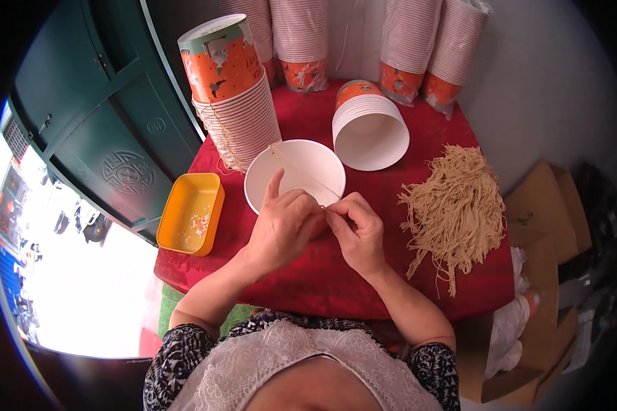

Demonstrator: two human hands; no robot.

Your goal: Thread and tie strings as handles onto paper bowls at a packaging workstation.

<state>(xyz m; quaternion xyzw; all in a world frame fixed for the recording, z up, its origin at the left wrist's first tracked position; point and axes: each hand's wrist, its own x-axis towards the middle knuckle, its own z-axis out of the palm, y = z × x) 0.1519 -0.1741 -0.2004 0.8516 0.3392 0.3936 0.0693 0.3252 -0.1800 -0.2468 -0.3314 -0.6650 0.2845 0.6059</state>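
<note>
1. A white paper bowl [296, 171] stands upright at the centre of a tabletop [301, 281] covered in red cloth. Its inside is plain white, with a round rim and no contents visible.
2. A thin pale string [305, 171] runs straight across the bowl's mouth, from the far-left rim to the near rim, where the hands meet.
3. The left hand [281, 229] rests over the near edge of the bowl. Its grip is closed, thumb and fingers pinching the string end, with the index finger raised and pointing into the bowl.
4. The right hand [358, 229] is just beside it, fingertips touching the left hand's. Its grip is also pinched shut on the same string.
5. To the right lies a loose heap of cut strings [456, 212], tan and tangled.
6. Behind the bowl, a short stack of bowls [370, 130] lies on its side, open end facing the viewer.
7. To the left, a taller stack of orange-printed bowls [236, 103] leans over.
8. A shallow yellow tray [192, 212] sits at the tabletop's left edge.
9. More wrapped stacks [418, 41] stand along the back.
</note>
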